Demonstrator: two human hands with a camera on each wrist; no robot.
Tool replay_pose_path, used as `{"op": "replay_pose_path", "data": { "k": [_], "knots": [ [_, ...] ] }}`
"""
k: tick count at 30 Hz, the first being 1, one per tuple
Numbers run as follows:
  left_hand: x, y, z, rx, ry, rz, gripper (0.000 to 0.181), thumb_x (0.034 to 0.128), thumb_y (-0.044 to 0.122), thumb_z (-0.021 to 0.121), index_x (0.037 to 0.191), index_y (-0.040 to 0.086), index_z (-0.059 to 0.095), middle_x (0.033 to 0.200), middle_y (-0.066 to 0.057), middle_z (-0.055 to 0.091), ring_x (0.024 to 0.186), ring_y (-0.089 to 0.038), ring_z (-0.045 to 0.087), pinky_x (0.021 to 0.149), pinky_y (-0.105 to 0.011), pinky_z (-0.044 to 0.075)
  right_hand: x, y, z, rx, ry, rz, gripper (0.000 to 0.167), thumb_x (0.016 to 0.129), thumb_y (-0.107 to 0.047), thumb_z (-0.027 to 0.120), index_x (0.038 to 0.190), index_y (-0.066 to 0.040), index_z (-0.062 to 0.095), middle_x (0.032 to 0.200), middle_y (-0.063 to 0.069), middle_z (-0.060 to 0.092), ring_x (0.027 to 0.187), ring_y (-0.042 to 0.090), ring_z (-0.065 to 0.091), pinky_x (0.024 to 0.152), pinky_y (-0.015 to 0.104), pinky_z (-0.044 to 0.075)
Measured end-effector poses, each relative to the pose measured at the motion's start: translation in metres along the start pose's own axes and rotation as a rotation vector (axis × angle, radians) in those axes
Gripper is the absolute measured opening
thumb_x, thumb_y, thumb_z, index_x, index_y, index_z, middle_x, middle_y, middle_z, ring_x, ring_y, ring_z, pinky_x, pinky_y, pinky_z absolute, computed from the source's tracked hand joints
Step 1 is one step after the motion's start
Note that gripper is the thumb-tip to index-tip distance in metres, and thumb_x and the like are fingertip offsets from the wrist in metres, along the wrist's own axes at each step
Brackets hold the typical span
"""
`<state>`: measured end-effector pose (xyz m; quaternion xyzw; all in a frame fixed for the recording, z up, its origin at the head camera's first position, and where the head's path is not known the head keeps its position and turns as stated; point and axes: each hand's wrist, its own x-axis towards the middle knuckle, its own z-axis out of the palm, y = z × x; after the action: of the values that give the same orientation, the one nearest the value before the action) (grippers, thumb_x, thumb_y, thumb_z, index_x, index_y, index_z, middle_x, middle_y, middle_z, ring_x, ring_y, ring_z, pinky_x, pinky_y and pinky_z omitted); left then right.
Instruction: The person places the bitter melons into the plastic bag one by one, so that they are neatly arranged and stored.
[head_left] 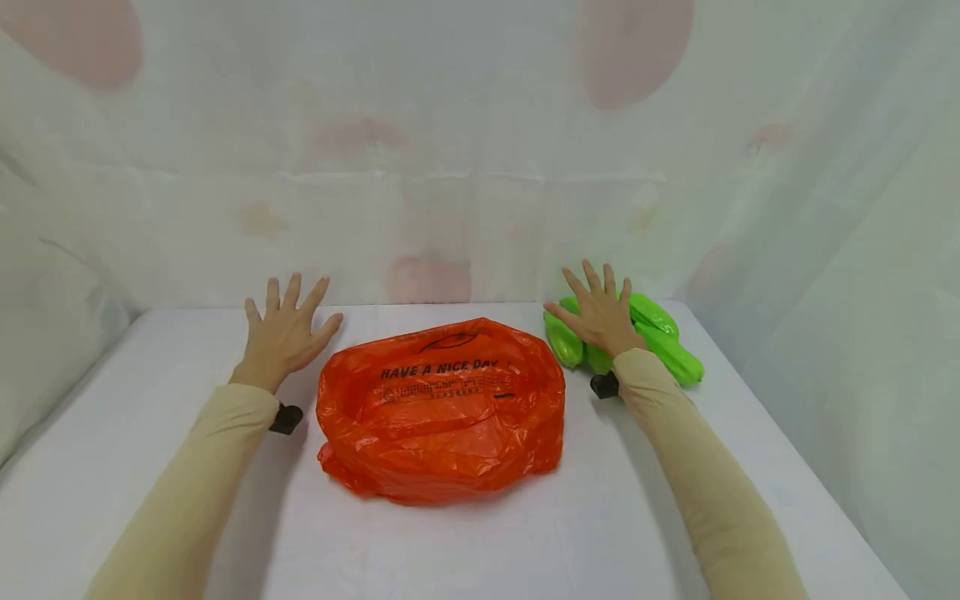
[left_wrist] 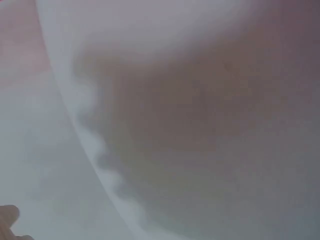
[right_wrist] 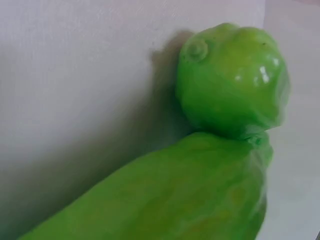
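My left hand (head_left: 279, 340) is spread with its fingers straight, above the table to the left of an orange-red plastic bag (head_left: 442, 442) printed "HAVE A NICE DAY". The bag lies with its mouth opened out; its inside can be partly seen. My right hand (head_left: 602, 319), also spread, hovers over several glossy green, gourd-like vegetables (head_left: 671, 354) and partly hides them. Two of these, a rounded green end (right_wrist: 230, 80) and a longer green body (right_wrist: 165, 195), fill much of the right wrist view. Only fingertips (left_wrist: 7, 215) of the left hand show in the left wrist view, with a hand-shaped shadow.
A white table (head_left: 450, 550) carries everything. Behind it hangs a pale curtain (head_left: 480, 225) with faded red patches, and more pale sheeting (head_left: 862, 333) stands along the right side. Dark wrist cameras sit below both cuffs.
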<state>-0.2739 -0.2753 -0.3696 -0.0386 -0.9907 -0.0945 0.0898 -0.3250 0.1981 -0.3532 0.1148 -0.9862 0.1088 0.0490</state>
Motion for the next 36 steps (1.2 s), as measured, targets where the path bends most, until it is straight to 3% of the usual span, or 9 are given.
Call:
{"op": "replay_pose_path", "data": {
  "k": [11,19,26,36],
  "knots": [
    [-0.011,0.009,-0.012,-0.029,0.028,0.032,0.072,0.1000,0.057,0.034,0.160,0.024,0.014,0.162,-0.028,0.013,0.146,-0.058,0.006,0.108,-0.081,0.000,-0.009,-0.004,-0.007,0.021,0.025,-0.037,0.082,0.095,-0.067,0.040,0.160,-0.022,0.017,0.168,0.013,0.003,0.153,0.044,-0.007,0.117,0.069,-0.006],
    [-0.025,0.005,-0.012,-0.040,0.023,0.022,0.071,0.0996,0.056,0.037,0.159,0.021,0.021,0.162,-0.026,0.015,0.145,-0.057,0.010,0.111,-0.078,0.002,-0.023,-0.001,-0.005,0.043,0.070,-0.061,0.079,0.095,-0.062,0.046,0.159,-0.023,0.021,0.167,0.013,0.008,0.153,0.043,-0.001,0.118,0.068,-0.003],
    [-0.037,0.008,-0.014,-0.040,0.056,0.033,0.065,0.1014,0.052,0.037,0.157,0.019,0.029,0.160,-0.027,0.023,0.143,-0.056,0.017,0.110,-0.077,0.009,-0.036,-0.001,-0.007,0.068,0.091,-0.091,0.079,0.094,-0.061,0.048,0.159,-0.023,0.023,0.167,0.013,0.010,0.153,0.043,0.002,0.118,0.069,-0.001],
    [-0.055,0.012,-0.017,-0.109,0.088,0.057,0.057,0.1035,0.045,0.037,0.151,0.013,0.040,0.155,-0.029,0.031,0.139,-0.057,0.026,0.108,-0.077,0.016,-0.050,-0.003,-0.005,0.085,0.102,-0.115,0.080,0.095,-0.065,0.045,0.159,-0.024,0.022,0.167,0.013,0.011,0.153,0.043,0.004,0.118,0.069,0.003]
  ]
}}
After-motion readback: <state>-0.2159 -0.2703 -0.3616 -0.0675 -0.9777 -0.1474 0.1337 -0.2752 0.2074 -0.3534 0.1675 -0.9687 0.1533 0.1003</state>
